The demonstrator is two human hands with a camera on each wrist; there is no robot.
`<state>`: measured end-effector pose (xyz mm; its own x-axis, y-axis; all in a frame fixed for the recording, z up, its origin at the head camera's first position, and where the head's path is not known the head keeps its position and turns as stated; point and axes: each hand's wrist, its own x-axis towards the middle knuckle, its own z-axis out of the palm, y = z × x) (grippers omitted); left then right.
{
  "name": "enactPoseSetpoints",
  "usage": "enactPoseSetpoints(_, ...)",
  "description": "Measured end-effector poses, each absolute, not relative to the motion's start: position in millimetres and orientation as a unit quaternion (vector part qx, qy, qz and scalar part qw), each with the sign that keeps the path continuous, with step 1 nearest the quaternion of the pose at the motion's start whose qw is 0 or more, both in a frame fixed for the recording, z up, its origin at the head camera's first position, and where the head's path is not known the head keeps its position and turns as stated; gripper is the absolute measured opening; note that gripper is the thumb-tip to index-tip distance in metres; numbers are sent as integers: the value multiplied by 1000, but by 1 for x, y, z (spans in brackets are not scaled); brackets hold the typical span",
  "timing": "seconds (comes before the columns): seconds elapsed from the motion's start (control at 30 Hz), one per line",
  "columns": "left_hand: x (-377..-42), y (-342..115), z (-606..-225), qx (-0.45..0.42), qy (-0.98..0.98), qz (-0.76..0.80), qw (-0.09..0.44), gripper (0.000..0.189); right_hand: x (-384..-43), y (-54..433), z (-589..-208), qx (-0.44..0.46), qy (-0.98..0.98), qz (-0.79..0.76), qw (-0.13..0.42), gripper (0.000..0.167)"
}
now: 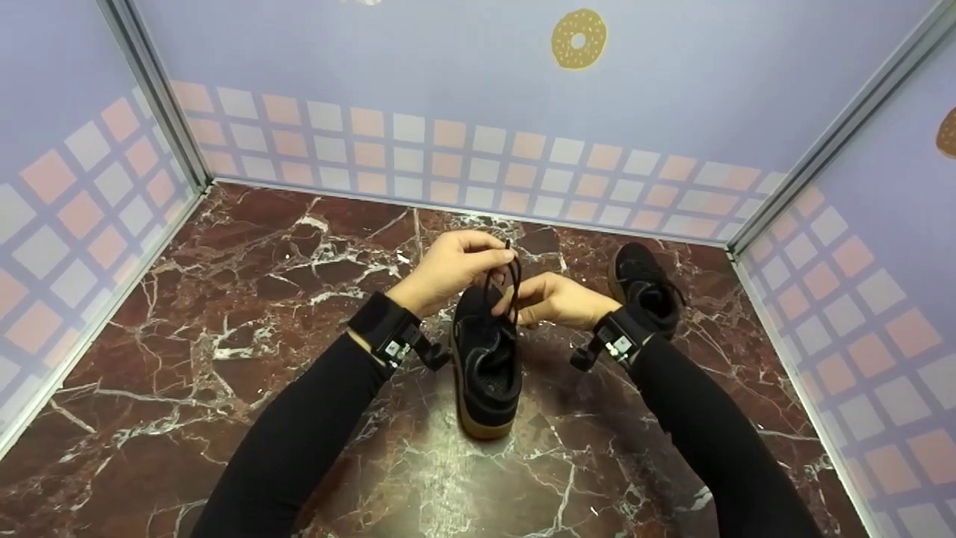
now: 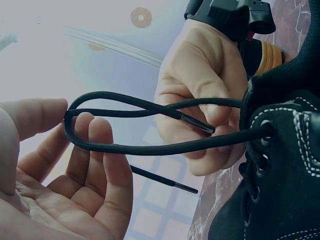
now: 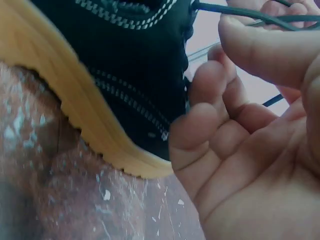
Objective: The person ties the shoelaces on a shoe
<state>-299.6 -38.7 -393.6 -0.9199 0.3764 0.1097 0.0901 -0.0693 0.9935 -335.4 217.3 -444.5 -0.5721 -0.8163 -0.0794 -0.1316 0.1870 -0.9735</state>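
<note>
A black low-top shoe (image 1: pixel 489 366) with a gum-coloured sole stands on the floor between the two hands. Its black shoelace (image 2: pixel 165 148) is drawn up from the eyelets into a loop. At the top of that loop, the left hand (image 1: pixel 459 265) pinches the lace between thumb and fingers. Two lace tips (image 2: pixel 187 188) dangle free. Close to the strands below, the right hand (image 1: pixel 556 299) has loosely bent fingers. A gap shows between its thumb (image 3: pixel 265 47) and other fingers in the right wrist view, with the lace running past the thumb tip.
A second black shoe (image 1: pixel 644 284) stands to the right, beyond the right wrist. Brown marbled floor (image 1: pixel 254 388) lies underneath. Lilac panels (image 1: pixel 418 67) with pink and white squares enclose the back and both sides.
</note>
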Motion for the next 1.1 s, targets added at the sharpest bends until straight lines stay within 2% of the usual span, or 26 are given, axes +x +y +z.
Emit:
enactPoseSetpoints(0.27,-300,-41,-396,176,677,708,98,12,-334,218,-444,-351,680,-558,322,26)
enactPoseSetpoints(0.63,-297,-45,-404,155,585,791,89,10,-335,239,-440,-345,695,-563,284,20)
enactPoseSetpoints(0.87,-288,-56,-414,151,546,821,70,13,-325,276,-439,-280,689,-621,249,19)
enactPoseSetpoints(1.1,-271,-81,-437,137,568,807,86,6,-302,314,-436,-199,701,-663,174,14)
